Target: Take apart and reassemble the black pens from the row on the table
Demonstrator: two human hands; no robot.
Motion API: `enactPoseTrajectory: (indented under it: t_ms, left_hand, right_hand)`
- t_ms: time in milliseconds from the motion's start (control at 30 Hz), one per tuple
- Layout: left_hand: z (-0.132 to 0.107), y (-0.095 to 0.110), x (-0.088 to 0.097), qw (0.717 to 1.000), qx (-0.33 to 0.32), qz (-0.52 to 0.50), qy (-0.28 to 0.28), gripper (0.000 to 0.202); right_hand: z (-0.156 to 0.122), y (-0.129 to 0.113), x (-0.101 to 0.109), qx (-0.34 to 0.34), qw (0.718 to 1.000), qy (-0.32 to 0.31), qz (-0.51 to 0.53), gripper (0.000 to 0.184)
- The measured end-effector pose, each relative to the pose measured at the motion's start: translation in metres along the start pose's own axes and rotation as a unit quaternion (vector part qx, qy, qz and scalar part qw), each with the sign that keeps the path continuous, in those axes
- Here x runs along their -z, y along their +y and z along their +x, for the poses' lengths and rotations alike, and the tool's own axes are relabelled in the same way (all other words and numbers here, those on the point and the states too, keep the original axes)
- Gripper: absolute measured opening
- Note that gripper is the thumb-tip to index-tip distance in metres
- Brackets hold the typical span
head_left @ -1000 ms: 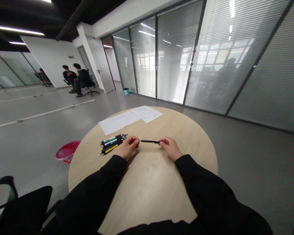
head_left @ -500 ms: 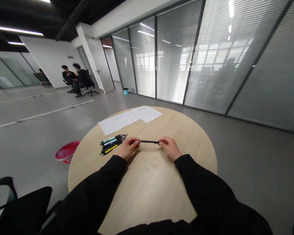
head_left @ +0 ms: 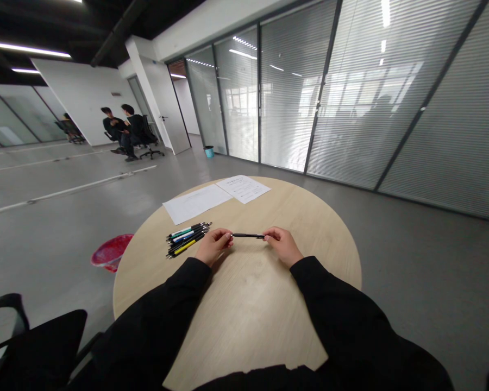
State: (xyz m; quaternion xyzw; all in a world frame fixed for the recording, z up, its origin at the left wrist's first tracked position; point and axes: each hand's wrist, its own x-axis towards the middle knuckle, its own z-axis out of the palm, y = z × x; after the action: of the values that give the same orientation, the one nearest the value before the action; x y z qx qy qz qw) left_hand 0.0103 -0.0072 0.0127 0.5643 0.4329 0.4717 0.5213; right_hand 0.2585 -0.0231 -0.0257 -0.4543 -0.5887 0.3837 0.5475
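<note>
A slim black pen (head_left: 248, 235) lies level between my two hands, just over the round wooden table (head_left: 244, 309). My left hand (head_left: 215, 245) pinches its left end, and my right hand (head_left: 283, 245) pinches its right end. The fingertips hide both ends of the pen. Left of my left hand is a small pile of several pens (head_left: 187, 239), mostly black, with green, white, blue and yellow parts.
Two sheets, a blank-looking paper (head_left: 198, 203) and a printed paper (head_left: 244, 189), lie at the table's far side. A red basin (head_left: 111, 252) stands on the floor to the left, near a black chair (head_left: 36, 347). Two people (head_left: 124, 130) sit far back left.
</note>
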Motion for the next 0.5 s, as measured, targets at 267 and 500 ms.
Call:
enactPoseTrajectory:
  t_ms: [267,500]
  left_hand:
    - [-0.0043,0.0065,-0.0028,1.0,0.016,0.021,0.002,0.039]
    - [-0.0053,0.0071,-0.0033,1.0,0.009,0.024,-0.009,0.041]
  right_hand:
    - [-0.0018,-0.0036,0.0007,0.015,0.999,0.0,-0.035,0.016]
    - [-0.0026,-0.0051,0.0014,0.035,0.997,-0.008,-0.067,0.016]
